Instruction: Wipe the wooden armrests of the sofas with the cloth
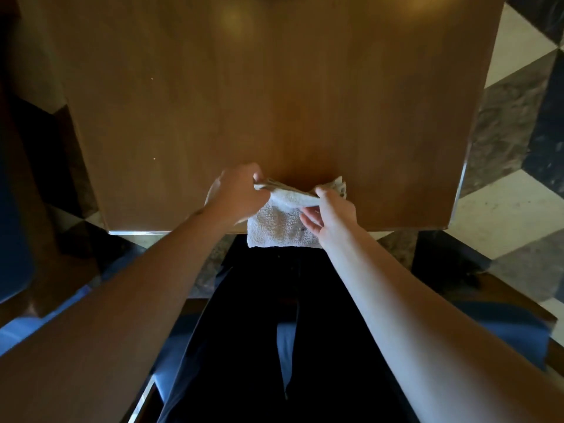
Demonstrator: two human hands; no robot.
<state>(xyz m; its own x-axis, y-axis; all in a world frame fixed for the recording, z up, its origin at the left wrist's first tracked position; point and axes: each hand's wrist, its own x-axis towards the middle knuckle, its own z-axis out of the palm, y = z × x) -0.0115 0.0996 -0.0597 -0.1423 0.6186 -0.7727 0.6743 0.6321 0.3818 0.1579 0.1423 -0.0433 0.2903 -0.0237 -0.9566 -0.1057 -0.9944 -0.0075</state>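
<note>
Before you a wide brown wooden bench (274, 102) stands on a checkered marble floor (512, 166); the cloth (279, 224), a pale terry square, lies at the bench's near edge, its lower hem hanging just past it, its folded upper ridge running left to right between your hands; your left hand (236, 193) pinches the ridge's left end, your right hand (331, 209) pinches its right end with the lower fingers spread loose; blue sofa cushions (305, 346) show beneath your dark-clad legs.
</note>
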